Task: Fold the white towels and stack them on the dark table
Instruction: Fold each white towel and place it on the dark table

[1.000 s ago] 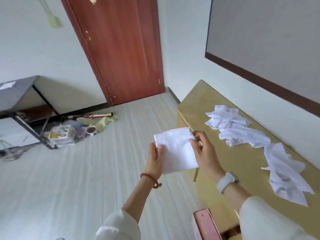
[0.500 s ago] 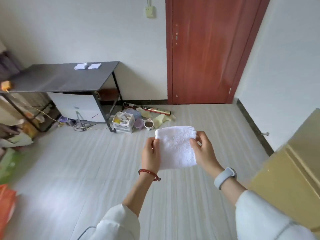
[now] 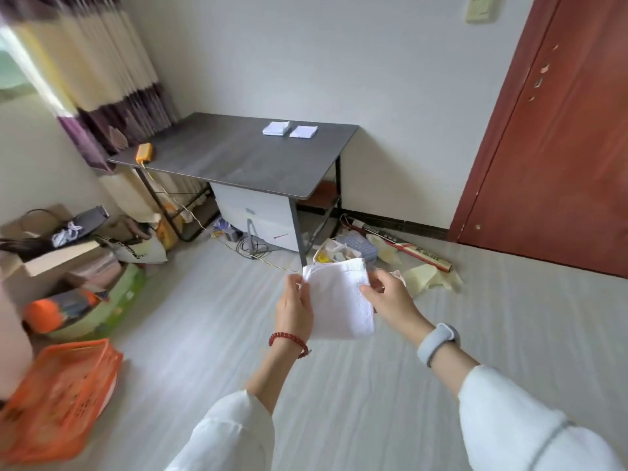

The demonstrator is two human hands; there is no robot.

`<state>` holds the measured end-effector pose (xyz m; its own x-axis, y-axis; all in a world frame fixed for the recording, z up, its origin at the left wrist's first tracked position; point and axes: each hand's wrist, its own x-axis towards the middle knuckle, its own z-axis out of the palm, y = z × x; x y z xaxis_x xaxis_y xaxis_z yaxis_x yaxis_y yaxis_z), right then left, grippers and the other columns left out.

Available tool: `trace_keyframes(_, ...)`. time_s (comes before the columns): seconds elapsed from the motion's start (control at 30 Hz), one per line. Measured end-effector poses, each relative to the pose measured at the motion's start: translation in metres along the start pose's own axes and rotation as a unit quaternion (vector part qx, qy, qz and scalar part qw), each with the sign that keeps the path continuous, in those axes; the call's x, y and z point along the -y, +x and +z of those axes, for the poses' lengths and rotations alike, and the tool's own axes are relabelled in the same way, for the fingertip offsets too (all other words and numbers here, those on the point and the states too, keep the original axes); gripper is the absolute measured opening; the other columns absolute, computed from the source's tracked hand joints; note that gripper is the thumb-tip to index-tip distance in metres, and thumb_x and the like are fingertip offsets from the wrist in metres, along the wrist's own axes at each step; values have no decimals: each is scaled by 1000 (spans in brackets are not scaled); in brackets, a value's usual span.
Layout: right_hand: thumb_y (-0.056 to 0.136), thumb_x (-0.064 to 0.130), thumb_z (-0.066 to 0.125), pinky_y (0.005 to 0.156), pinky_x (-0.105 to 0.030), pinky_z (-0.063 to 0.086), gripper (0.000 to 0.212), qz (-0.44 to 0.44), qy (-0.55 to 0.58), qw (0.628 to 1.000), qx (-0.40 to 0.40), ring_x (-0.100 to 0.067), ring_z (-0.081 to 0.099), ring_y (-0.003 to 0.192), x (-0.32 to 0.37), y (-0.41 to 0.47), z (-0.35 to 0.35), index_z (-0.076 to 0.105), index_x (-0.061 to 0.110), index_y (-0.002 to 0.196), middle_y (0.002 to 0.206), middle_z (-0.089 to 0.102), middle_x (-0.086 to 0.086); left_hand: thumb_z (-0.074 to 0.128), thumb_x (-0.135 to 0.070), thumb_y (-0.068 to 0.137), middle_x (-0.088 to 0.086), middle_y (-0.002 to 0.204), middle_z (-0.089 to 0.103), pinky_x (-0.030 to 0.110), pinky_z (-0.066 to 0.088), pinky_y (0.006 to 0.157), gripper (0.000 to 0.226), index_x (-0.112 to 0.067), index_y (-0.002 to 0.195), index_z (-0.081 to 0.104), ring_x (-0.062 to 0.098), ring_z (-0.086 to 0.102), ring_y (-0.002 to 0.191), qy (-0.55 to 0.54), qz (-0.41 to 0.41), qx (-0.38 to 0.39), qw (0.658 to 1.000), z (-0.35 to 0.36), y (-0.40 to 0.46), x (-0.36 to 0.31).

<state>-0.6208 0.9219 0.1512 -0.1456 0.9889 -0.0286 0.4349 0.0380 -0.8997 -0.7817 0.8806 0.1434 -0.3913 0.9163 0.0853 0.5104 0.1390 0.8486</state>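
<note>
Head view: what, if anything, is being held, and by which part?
A folded white towel, pinched by the left hand at its left edge and the right hand at its right edge.

View swung left; dark table [image 3: 238, 158] now ahead, closer, yellow table gone

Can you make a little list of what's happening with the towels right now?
held towel: folded white towel, in the air over the floor
left hand: grips the towel's left edge
right hand: grips the towel's right edge
dark table: ahead, by the wall
already on table: two folded white towel piles, side by side at the far end
also on table: orange box at the left edge
</note>
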Motion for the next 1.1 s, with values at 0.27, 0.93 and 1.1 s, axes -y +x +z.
trace_keyframes(0.27,88,15,57,60,-8,38,14,-22,-38,996,73,-15,52,79,56,188,109,59,9,100,83,57,3,49,-12,93,3,86,56,13,35,51,14,-8,103,58,18,50,69,8,-61,-32,998,-60,192,61)
trace_keyframes(0.93,83,14,57,83,-50,51,6,111,-3,993,-42,-25,62,87,92,646,241,60,10,87,88,65,-6,57,-17,86,-1,88,61,16,34,71,17,-8,99,64,13,53,84,-9,-82,75,994,-25,726,130)
trace_keyframes(1.1,83,16,55,87,-50,49,5,146,50,985,-73,-24,62,89,68,794,231,57,21,84,93,66,-4,54,-19,88,-2,94,62,19,36,74,19,-11,103,64,12,53,86,6,-75,135,988,35,875,116)
